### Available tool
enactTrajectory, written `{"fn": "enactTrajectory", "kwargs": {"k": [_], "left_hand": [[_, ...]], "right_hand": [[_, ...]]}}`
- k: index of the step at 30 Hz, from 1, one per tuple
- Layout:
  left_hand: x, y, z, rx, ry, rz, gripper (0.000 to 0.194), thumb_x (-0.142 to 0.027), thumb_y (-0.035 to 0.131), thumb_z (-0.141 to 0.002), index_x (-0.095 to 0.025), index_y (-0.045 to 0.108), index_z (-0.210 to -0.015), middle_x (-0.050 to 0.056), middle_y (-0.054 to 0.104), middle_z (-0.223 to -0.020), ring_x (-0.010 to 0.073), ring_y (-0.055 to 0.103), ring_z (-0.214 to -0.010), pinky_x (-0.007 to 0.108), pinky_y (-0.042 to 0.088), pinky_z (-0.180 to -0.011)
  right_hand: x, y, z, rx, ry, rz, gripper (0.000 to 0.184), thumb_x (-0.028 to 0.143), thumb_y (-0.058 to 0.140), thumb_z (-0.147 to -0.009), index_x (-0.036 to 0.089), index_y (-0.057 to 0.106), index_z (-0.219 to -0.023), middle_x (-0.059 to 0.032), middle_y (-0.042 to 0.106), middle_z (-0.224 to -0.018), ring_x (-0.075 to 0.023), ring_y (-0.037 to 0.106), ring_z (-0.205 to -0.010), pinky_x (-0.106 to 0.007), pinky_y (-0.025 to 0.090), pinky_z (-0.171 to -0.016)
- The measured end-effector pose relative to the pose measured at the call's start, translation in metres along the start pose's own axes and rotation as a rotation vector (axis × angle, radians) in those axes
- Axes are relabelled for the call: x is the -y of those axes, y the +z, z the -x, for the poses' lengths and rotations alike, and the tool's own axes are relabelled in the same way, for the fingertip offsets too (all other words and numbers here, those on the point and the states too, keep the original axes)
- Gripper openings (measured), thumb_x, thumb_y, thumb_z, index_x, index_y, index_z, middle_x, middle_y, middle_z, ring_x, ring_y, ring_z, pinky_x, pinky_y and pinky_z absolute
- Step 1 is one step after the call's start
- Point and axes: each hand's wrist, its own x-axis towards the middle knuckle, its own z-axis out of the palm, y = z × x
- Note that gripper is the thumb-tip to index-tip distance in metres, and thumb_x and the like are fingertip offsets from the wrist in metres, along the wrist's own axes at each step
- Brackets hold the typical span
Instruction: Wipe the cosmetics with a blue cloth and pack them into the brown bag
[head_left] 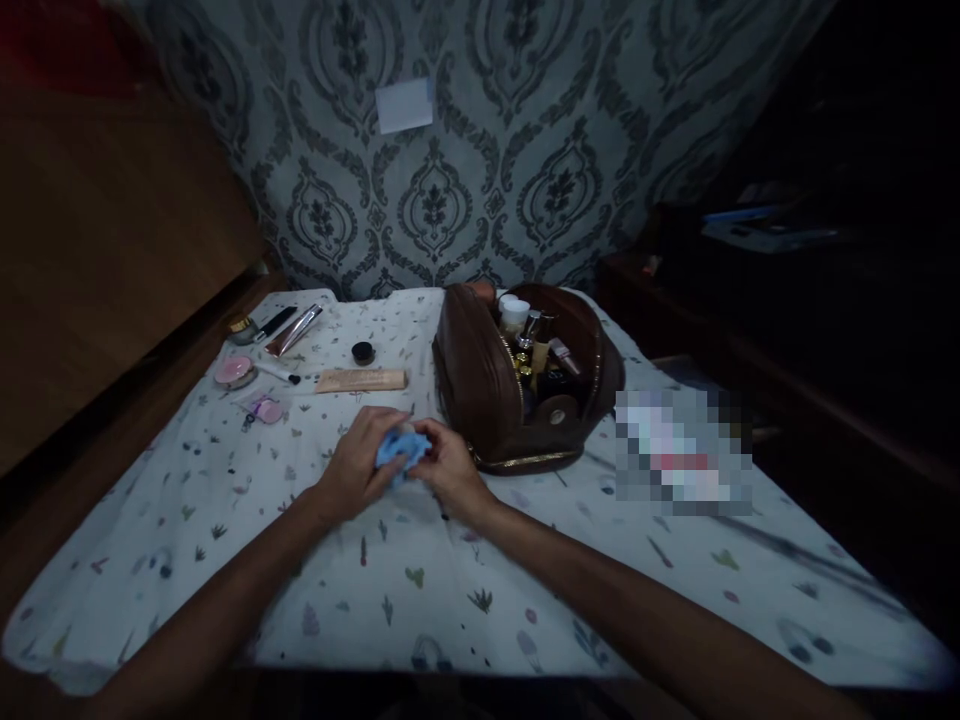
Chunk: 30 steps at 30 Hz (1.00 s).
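A crumpled blue cloth [401, 452] is bunched between my two hands over the table. My left hand [360, 460] grips it from the left, fingers curled over its top and thumb below. From the right, my right hand [448, 468] pinches its edge; whether a small item is wrapped inside is hidden. Just right of my hands stands an open brown toiletry bag [480, 400] holding several bottles and tubes, among them a white-capped jar [514, 316]. Behind my left hand lies a beige tube [361, 380], with a small black-lidded pot [363, 353] beyond it.
Left on the patterned cloth [300, 600] lie a pink compact [235, 371], a makeup brush [277, 373], a purple-pink item [266, 408], a shiny tube [295, 331] and a gold-lidded jar [241, 327]. A blurred-out object [682, 450] lies right of the bag. Wallpaper rises behind.
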Motion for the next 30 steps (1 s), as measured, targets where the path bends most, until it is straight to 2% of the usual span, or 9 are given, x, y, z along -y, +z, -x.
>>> {"fn": "enactTrajectory", "kwargs": {"k": [2, 5, 10, 13, 17, 20, 23, 25, 30], "left_hand": [[-0.003, 0.004, -0.001, 0.064, -0.028, -0.013, 0.035, -0.041, 0.048, -0.097, -0.018, 0.058, -0.121, 0.012, 0.062, -0.113, 0.0262, 0.056, -0.107, 0.042, 0.045, -0.096], [-0.006, 0.003, -0.005, 0.071, -0.192, 0.094, 0.033, -0.043, 0.044, -0.098, -0.018, 0.061, -0.111, 0.01, 0.062, -0.106, 0.024, 0.057, -0.103, 0.039, 0.045, -0.095], [-0.001, -0.002, -0.011, 0.001, -0.563, 0.398, 0.038, -0.054, 0.046, -0.095, -0.019, 0.06, -0.097, 0.0, 0.058, -0.079, 0.0162, 0.055, -0.072, 0.028, 0.046, -0.068], [0.009, 0.002, -0.01, 0.016, -0.656, 0.527, 0.041, -0.058, 0.051, -0.091, -0.018, 0.059, -0.094, 0.0, 0.058, -0.078, 0.0151, 0.054, -0.071, 0.025, 0.044, -0.065], [0.016, 0.007, -0.007, 0.012, -0.666, 0.589, 0.041, -0.059, 0.052, -0.091, -0.018, 0.059, -0.096, -0.001, 0.057, -0.079, 0.0146, 0.054, -0.073, 0.025, 0.044, -0.067], [0.01, 0.003, -0.006, -0.008, -0.604, 0.506, 0.043, -0.059, 0.044, -0.094, -0.02, 0.06, -0.102, -0.001, 0.058, -0.08, 0.0152, 0.054, -0.074, 0.026, 0.045, -0.069], [0.002, -0.005, -0.008, 0.061, -0.465, 0.318, 0.044, -0.057, 0.058, -0.086, -0.021, 0.058, -0.111, 0.0, 0.061, -0.091, 0.0175, 0.057, -0.081, 0.028, 0.045, -0.073], [-0.002, -0.009, -0.01, 0.118, -0.414, 0.207, 0.047, -0.053, 0.068, -0.078, -0.02, 0.058, -0.109, 0.001, 0.064, -0.095, 0.0193, 0.059, -0.084, 0.028, 0.045, -0.075], [-0.005, -0.012, -0.014, 0.213, -0.408, 0.165, 0.033, -0.049, 0.066, -0.081, -0.02, 0.06, -0.096, 0.0, 0.065, -0.085, 0.0184, 0.058, -0.078, 0.028, 0.045, -0.072]], "right_hand": [[-0.001, 0.0, 0.001, 0.028, -0.023, 0.032, 0.04, 0.014, 0.076, -0.054, 0.02, 0.062, -0.091, 0.0034, 0.064, -0.081, -0.0148, 0.062, -0.077, -0.026, 0.051, -0.071], [-0.003, 0.0, 0.001, 0.061, -0.006, 0.065, 0.042, 0.016, 0.073, -0.057, 0.02, 0.063, -0.097, 0.004, 0.062, -0.078, -0.0138, 0.06, -0.072, -0.026, 0.051, -0.068], [0.0, 0.002, 0.004, 0.1, -0.121, 0.199, 0.031, 0.023, 0.079, -0.061, 0.02, 0.065, -0.088, 0.0014, 0.061, -0.084, -0.0146, 0.06, -0.078, -0.024, 0.05, -0.067], [0.005, 0.003, 0.006, 0.14, -0.177, 0.216, 0.033, 0.025, 0.079, -0.064, 0.021, 0.065, -0.093, -0.0001, 0.065, -0.09, -0.0161, 0.062, -0.083, -0.026, 0.051, -0.071], [0.008, 0.004, 0.006, 0.118, -0.189, 0.238, 0.034, 0.024, 0.075, -0.068, 0.021, 0.062, -0.1, -0.0002, 0.067, -0.091, -0.0164, 0.063, -0.083, -0.027, 0.05, -0.073], [0.005, 0.003, 0.005, 0.048, -0.203, 0.28, 0.03, 0.025, 0.072, -0.07, 0.021, 0.06, -0.097, -0.0009, 0.066, -0.089, -0.0163, 0.062, -0.08, -0.027, 0.049, -0.07], [0.003, 0.001, 0.006, -0.024, -0.253, 0.385, 0.026, 0.026, 0.071, -0.071, 0.021, 0.059, -0.093, -0.0018, 0.064, -0.088, -0.0174, 0.061, -0.079, -0.028, 0.049, -0.069], [0.002, -0.001, 0.007, -0.057, -0.278, 0.469, 0.024, 0.027, 0.071, -0.072, 0.021, 0.058, -0.092, -0.0019, 0.064, -0.088, -0.0174, 0.06, -0.078, -0.028, 0.049, -0.068], [0.003, -0.002, 0.009, -0.057, -0.255, 0.521, 0.021, 0.025, 0.071, -0.071, 0.021, 0.059, -0.088, 0.0009, 0.061, -0.08, -0.0155, 0.057, -0.071, -0.026, 0.045, -0.063]]}}
